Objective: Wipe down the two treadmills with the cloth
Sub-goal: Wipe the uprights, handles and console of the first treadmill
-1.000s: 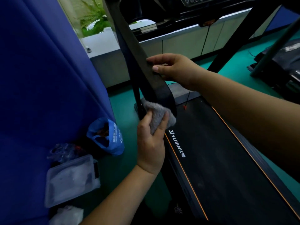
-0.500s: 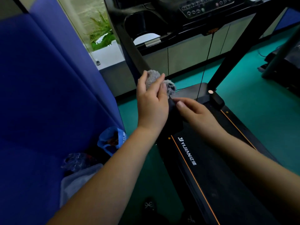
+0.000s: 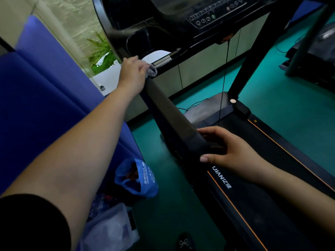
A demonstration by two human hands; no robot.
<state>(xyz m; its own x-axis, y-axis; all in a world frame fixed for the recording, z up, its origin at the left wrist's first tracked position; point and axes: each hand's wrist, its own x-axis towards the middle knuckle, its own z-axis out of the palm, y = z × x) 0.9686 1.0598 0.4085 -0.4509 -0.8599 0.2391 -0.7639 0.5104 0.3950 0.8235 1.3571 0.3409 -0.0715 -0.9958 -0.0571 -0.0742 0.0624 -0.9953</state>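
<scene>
A black treadmill fills the right half of the view, its belt deck (image 3: 262, 187) edged in orange. Its left upright post (image 3: 170, 113) slants up to the console (image 3: 213, 13). My left hand (image 3: 133, 73) grips a grey cloth (image 3: 152, 71) around the top of that post, just under the handrail. My right hand (image 3: 230, 153) holds the foot of the same post, thumb on the near side and fingers curled behind it. A second dark treadmill (image 3: 315, 49) shows partly at the far right.
A blue padded partition (image 3: 41, 98) stands close on the left. A blue bag (image 3: 137, 178) and clear plastic boxes (image 3: 110, 227) lie on the green floor (image 3: 282, 98) beside the treadmill. A low cabinet (image 3: 203, 67) runs behind the console. A cord (image 3: 224, 78) hangs from the console.
My left hand has slid the cloth up the post from near its base to its top. My right hand has dropped from mid-post to the foot of it. The view has tilted upward.
</scene>
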